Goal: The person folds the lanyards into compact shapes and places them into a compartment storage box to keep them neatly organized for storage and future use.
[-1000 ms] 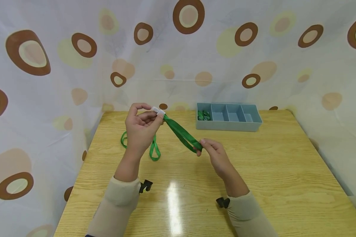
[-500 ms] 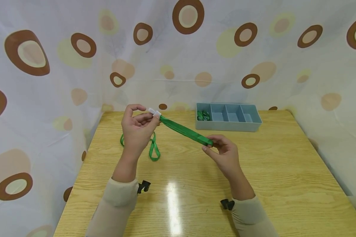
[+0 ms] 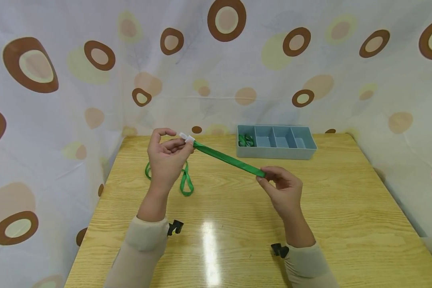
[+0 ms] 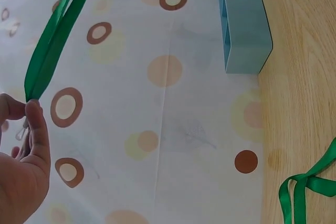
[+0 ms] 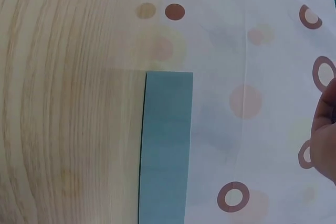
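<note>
A green ribbon lanyard (image 3: 230,160) is stretched between my hands above the table, its strands lying together as one flat band. My left hand (image 3: 165,160) pinches its upper end at a white plastic clip (image 3: 189,139) between thumb and fingers, index finger arched above. At the lower right end, my right hand (image 3: 284,192) pinches the band between thumb and fingertips. In the left wrist view, the lanyard (image 4: 47,56) rises from the fingertips, and a small metal piece (image 4: 22,131) shows below them. The right wrist view catches only part of the right hand (image 5: 325,145).
Another green ribbon (image 3: 187,186) lies looped on the wooden table (image 3: 230,224), partly behind my left hand. At the back stands a blue-grey divided box (image 3: 276,152), with green ribbon (image 3: 245,140) in its leftmost compartment. A patterned curtain (image 3: 216,80) hangs behind.
My right hand has slid right and slightly down, drawing the loop out into a straight, narrow band. The left hand has shifted slightly left, keeping the clip.
</note>
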